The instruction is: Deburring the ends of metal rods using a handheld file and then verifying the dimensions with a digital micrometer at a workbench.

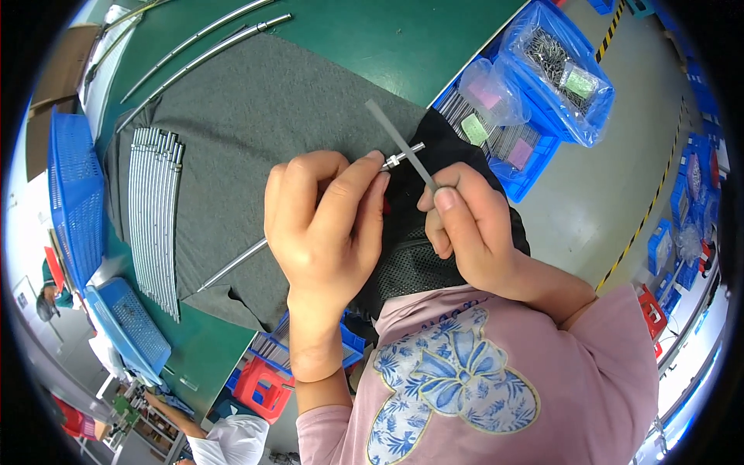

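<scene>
A long thin metal rod (236, 263) runs through the fingers of my left hand (322, 217), which is closed around it near its stepped, shiny end. The end fitting (394, 160) sticks out past my left thumb and forefinger. My right hand (474, 225) pinches a flat, narrow grey bar (403, 143), file-like in shape, between thumb and fingers. The bar slants up to the left and crosses the rod's tip; I cannot tell whether they touch. A grey cloth (232, 93) lies under both hands.
Several metal rods (155, 225) lie side by side on the cloth at left. Longer rods (205, 66) rest behind them on the green table (349, 31). Blue bins (535, 155) with bagged metal parts stand right; blue baskets (76, 186) left. A person in white (232, 440) is at lower left.
</scene>
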Available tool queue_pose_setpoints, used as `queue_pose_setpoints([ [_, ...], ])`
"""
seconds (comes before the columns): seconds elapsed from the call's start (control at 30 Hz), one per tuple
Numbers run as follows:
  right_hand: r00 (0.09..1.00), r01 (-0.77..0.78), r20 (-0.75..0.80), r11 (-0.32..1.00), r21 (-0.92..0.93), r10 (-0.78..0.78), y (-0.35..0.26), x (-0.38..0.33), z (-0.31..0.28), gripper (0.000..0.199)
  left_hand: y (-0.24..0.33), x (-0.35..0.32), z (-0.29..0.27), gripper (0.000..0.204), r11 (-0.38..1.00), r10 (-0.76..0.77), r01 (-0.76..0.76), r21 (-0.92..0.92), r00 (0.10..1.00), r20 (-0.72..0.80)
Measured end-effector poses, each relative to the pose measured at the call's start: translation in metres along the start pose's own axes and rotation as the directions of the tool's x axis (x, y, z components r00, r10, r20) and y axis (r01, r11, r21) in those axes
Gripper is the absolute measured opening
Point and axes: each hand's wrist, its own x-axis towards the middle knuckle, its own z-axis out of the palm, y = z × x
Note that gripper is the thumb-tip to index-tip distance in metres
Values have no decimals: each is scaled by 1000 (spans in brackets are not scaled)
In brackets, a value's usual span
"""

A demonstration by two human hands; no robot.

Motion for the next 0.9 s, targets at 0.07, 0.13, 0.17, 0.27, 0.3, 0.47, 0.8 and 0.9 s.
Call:
queue_pose_setpoints([
  [0.07,999,32,-15,999,-30,-32,3,0,1,13,0,0,2,20,1000,27,-27,5,1000,-14],
  [0.13,997,49,-46,993,-106,-54,-2,0,2,13,0,1,3,19,998,52,-52,18,998,-27],
  [0.17,997,52,-44,992,-111,-57,-2,1,1,13,0,1,2,19,998,53,-52,17,998,-33],
  [0.27,973,210,-56,960,-188,-224,-2,3,2,12,0,0,2,19,999,37,-37,6,996,-86],
  [0.3,982,153,-86,978,-144,-166,-4,4,5,11,-1,0,3,20,999,35,-34,4,996,-82],
  [0.47,986,96,-122,982,-163,-117,0,7,9,9,-3,-2,6,19,1000,13,-13,-7,997,-71],
  [0.8,988,101,-75,921,-375,-138,-4,7,12,7,-3,-1,8,18,995,-73,65,-79,993,-94],
  [0.9,973,189,-25,855,-484,-229,-2,-3,8,6,-3,0,8,18,992,-79,68,-110,992,-96],
])
